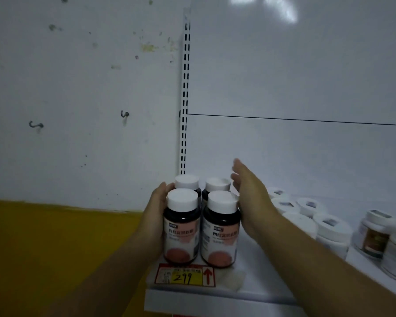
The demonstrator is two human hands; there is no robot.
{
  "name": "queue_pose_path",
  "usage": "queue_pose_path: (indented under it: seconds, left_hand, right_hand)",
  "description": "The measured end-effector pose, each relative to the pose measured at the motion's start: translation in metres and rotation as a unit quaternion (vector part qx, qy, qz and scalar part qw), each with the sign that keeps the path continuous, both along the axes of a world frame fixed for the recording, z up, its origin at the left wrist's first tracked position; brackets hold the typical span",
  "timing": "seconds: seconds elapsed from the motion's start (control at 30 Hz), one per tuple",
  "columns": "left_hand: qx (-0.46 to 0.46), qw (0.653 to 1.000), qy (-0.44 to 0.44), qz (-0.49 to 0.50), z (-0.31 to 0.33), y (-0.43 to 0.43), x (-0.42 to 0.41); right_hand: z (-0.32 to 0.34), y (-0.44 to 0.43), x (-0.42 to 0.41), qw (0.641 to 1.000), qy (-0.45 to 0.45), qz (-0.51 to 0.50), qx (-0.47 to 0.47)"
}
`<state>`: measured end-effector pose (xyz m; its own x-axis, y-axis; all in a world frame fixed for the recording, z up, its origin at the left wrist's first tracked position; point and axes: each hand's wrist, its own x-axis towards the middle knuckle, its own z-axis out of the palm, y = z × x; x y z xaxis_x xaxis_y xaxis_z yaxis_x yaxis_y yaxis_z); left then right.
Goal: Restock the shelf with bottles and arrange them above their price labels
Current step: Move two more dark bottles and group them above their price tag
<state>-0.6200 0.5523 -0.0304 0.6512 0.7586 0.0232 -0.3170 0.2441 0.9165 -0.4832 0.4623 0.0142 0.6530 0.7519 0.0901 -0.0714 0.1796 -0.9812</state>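
Several dark bottles with white caps and pink-and-white labels stand in two rows at the left end of the white shelf (256,280). The front left bottle (182,227) and front right bottle (220,229) stand just behind a red and yellow price label (185,276) reading 299. My left hand (156,213) is cupped flat against the left side of the group. My right hand (249,197) lies against the right side with fingers straight and apart. Neither hand is closed around a bottle.
White-capped jars (332,234) lie and stand in rows further right on the shelf, with brown-labelled jars (375,236) at the far right. A slotted upright (185,99) rises behind the bottles. A white wall with hooks and a yellow band lies to the left.
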Motion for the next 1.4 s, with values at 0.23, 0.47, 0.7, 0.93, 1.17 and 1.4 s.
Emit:
queue_pose_path:
  seconds: [0.23, 0.47, 0.7, 0.93, 1.17, 1.4]
  left_hand:
    - [0.018, 1.000, -0.002, -0.012, -0.006, -0.007, 0.000]
    - [0.058, 0.998, 0.027, -0.010, -0.005, -0.011, -0.002]
    - [0.070, 0.997, 0.041, -0.016, -0.006, -0.009, 0.000]
    - [0.074, 0.996, 0.053, -0.010, -0.002, -0.017, -0.007]
    - [0.436, 0.857, 0.148, 0.232, 0.076, -0.014, -0.020]
    - [0.614, 0.621, 0.481, -0.076, 0.163, -0.094, 0.051]
  right_hand:
    - [-0.056, -0.001, -0.005, 0.985, 0.154, 0.057, 0.060]
    - [-0.074, 0.003, 0.002, 0.988, 0.121, 0.084, 0.048]
    - [-0.076, 0.005, 0.003, 0.992, 0.095, 0.070, 0.041]
    - [-0.061, 0.000, -0.010, 0.997, 0.050, -0.032, 0.047]
    - [0.046, -0.051, 0.000, 0.939, -0.324, -0.075, 0.082]
    - [0.069, -0.132, 0.086, 0.592, -0.721, -0.052, -0.355]
